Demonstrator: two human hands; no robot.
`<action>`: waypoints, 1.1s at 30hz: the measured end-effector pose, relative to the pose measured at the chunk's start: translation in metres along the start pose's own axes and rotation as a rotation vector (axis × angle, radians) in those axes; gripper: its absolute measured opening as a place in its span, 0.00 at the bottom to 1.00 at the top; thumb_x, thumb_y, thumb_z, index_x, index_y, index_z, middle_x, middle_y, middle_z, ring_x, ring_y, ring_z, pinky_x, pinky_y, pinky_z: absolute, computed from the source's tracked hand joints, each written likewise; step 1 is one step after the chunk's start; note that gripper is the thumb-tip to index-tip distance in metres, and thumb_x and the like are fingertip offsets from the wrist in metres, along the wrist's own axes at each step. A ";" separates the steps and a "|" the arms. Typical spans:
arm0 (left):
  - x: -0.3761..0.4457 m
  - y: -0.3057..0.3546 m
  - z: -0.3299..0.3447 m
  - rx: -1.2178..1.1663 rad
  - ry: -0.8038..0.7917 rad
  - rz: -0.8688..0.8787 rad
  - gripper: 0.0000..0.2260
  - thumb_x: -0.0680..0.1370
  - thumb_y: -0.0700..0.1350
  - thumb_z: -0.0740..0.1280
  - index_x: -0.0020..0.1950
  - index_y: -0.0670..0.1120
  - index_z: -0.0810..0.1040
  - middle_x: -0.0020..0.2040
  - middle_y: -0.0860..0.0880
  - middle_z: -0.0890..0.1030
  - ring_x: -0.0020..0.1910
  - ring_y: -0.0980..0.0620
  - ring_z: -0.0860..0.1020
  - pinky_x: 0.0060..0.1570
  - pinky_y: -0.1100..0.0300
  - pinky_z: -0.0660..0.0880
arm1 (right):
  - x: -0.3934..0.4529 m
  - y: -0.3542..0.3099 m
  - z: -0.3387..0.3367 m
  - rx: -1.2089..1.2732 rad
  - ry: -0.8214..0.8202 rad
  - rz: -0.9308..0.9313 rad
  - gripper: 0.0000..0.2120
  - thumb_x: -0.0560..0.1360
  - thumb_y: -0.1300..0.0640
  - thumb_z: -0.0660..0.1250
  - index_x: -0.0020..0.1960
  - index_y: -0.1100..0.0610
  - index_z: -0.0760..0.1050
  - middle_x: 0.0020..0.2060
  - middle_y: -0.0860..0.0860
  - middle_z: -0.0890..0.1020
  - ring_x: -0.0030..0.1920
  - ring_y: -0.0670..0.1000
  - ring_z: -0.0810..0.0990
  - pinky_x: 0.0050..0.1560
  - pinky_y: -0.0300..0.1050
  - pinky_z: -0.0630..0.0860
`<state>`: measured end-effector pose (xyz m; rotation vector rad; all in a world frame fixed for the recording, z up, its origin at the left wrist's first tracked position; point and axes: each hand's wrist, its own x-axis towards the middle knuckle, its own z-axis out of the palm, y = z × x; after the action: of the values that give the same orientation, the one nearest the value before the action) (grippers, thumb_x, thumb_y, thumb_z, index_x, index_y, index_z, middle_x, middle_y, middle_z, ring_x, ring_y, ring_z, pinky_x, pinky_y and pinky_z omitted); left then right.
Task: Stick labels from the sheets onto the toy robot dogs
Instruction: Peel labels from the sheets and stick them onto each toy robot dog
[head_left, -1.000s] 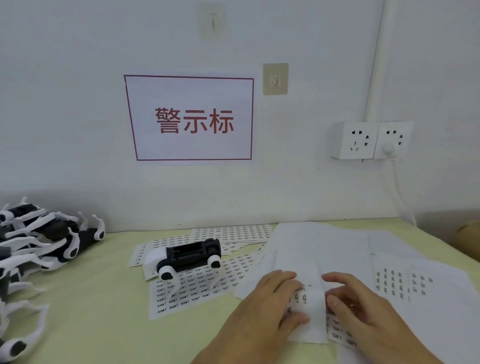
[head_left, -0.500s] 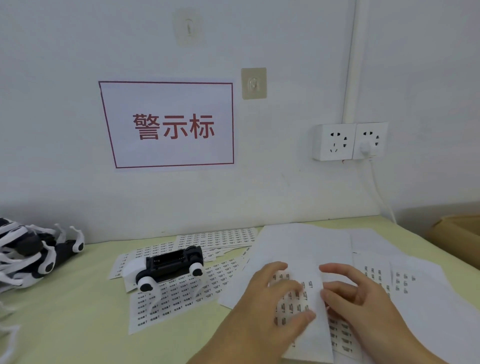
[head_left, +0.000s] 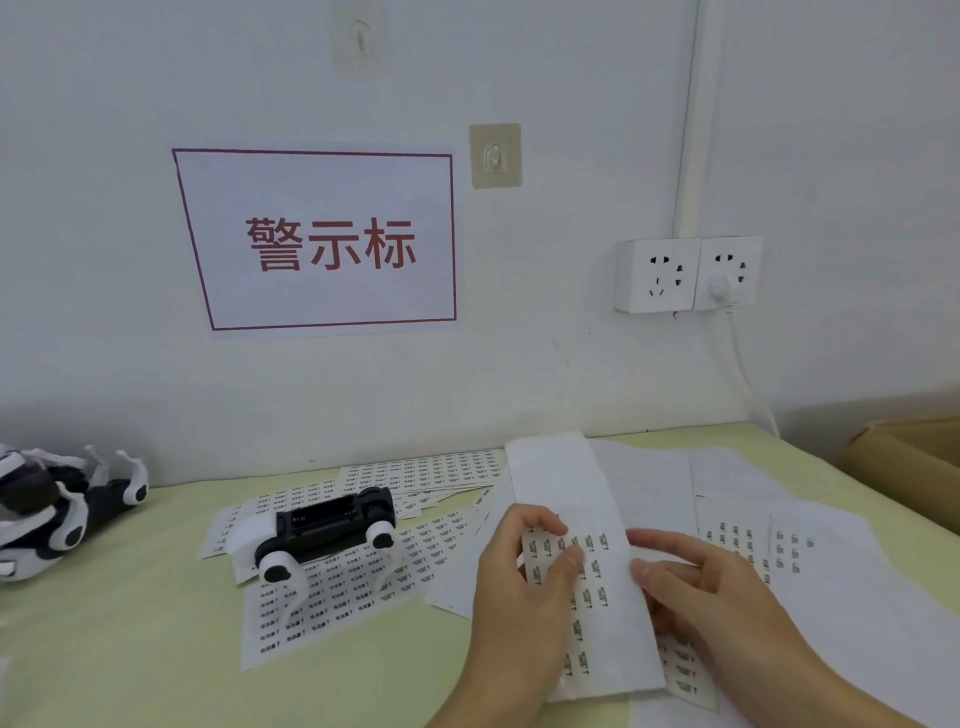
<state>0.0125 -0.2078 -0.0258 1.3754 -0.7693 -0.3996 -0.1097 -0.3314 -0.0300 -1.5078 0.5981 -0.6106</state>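
Lifted now, our label strip (head_left: 582, 545) sits pinched in our left hand (head_left: 519, 597); our right hand (head_left: 701, 587), curled beside it, should peel one label slowly.

i read this place as a small assembly or packing workstation, not a home. a plain white wall carries a printed station sign (head_left: 322, 241) with red characters in a red border, two adhesive hooks (head_left: 495, 156), and a double power socket (head_left: 688, 274) with one plug inserted, fed by surface conduit (head_left: 693, 119). the desk (head_left: 130, 634) has a pale green top covered with many label sheets (head_left: 421, 470). toy robot dogs (head_left: 57, 506) lie piled at the left edge, and a cardboard box (head_left: 914, 462) sits at the right.
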 end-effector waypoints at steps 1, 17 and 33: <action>0.000 0.000 0.000 0.003 -0.020 0.007 0.12 0.79 0.39 0.69 0.42 0.55 0.75 0.42 0.48 0.83 0.33 0.51 0.80 0.31 0.58 0.76 | 0.000 -0.001 0.001 -0.015 -0.032 0.009 0.12 0.72 0.54 0.72 0.54 0.55 0.84 0.44 0.59 0.87 0.44 0.61 0.85 0.52 0.54 0.78; -0.008 -0.010 0.013 0.545 0.031 0.448 0.03 0.77 0.46 0.71 0.45 0.55 0.82 0.55 0.62 0.74 0.59 0.62 0.70 0.57 0.74 0.62 | -0.010 -0.006 0.006 -0.157 -0.004 -0.095 0.09 0.76 0.58 0.70 0.38 0.59 0.82 0.37 0.60 0.85 0.37 0.57 0.82 0.43 0.51 0.75; -0.011 -0.015 0.017 0.762 -0.010 0.610 0.05 0.79 0.45 0.66 0.46 0.47 0.81 0.46 0.53 0.79 0.46 0.52 0.75 0.50 0.58 0.70 | -0.013 -0.002 0.006 -0.321 -0.092 -0.192 0.15 0.80 0.62 0.64 0.37 0.64 0.81 0.27 0.60 0.75 0.30 0.48 0.68 0.32 0.41 0.63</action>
<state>-0.0039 -0.2154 -0.0424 1.7259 -1.3761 0.4153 -0.1146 -0.3177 -0.0286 -1.9007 0.5001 -0.6073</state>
